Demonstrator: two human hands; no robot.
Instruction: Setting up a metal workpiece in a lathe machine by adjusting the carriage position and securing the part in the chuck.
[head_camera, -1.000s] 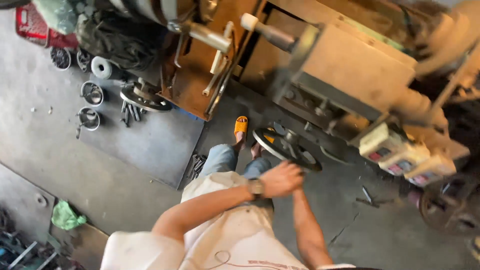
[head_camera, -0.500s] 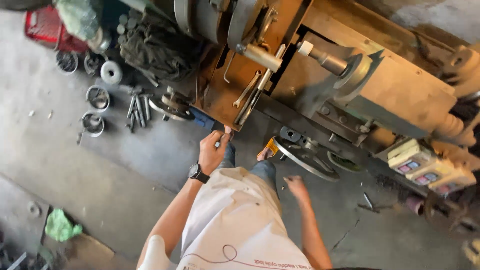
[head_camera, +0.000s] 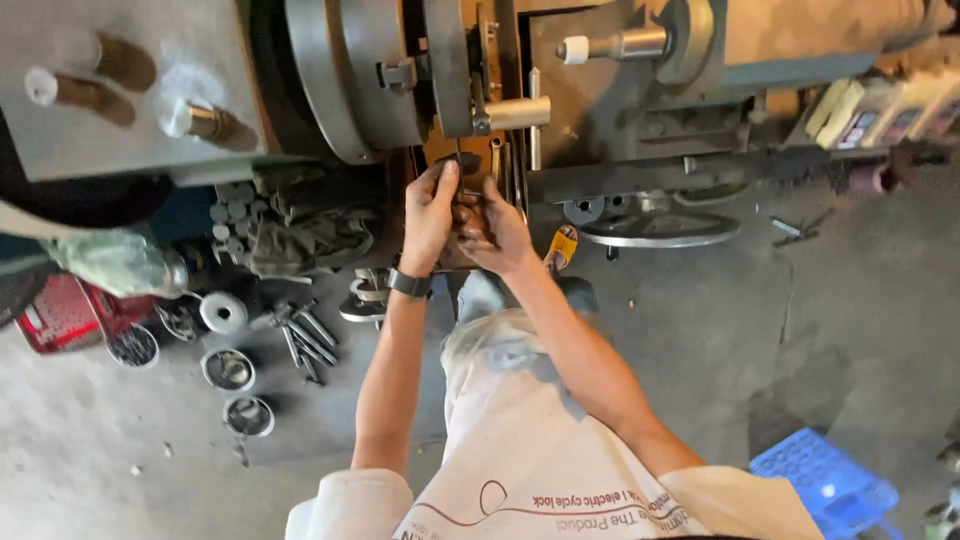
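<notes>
Where the two hands meet, at the front of the large lathe (head_camera: 380, 90), a small dark metal part (head_camera: 462, 165) is seen, pinched just below the round chuck plate (head_camera: 350, 70) and against the brown carriage face.

Item 1, left hand (head_camera: 430, 215): raised, fingers closed in a pinch on the upper edge of the small dark metal part; a dark wristwatch (head_camera: 409, 284) is worn on the wrist.

Item 2, right hand (head_camera: 495, 228): set just beside the left and touching it, fingers curled around the lower side of the same part. How much of the part is enclosed cannot be told, as it is largely hidden by the fingers.

Item 3, the part itself: judged to be steel, hence stiff, dense for its bulk and not fragile. Both hands are darkened, so an oily, slippery surface is to be supposed. A hold by the edges, with fingertips opposed as now shown, is judged soundest.

Item 4, surroundings on the concrete floor (head_camera: 850, 300): a flat handwheel (head_camera: 660, 230) lies to the right of the hands; loose bolts (head_camera: 305, 340) and several round metal rings (head_camera: 228, 368) are scattered to the left, well apart from the hands; a red crate (head_camera: 60, 315) is seen at the far left and a blue plastic stool (head_camera: 825, 485) at the lower right. A yellow sandal (head_camera: 563, 246) is visible just below the right hand.
</notes>
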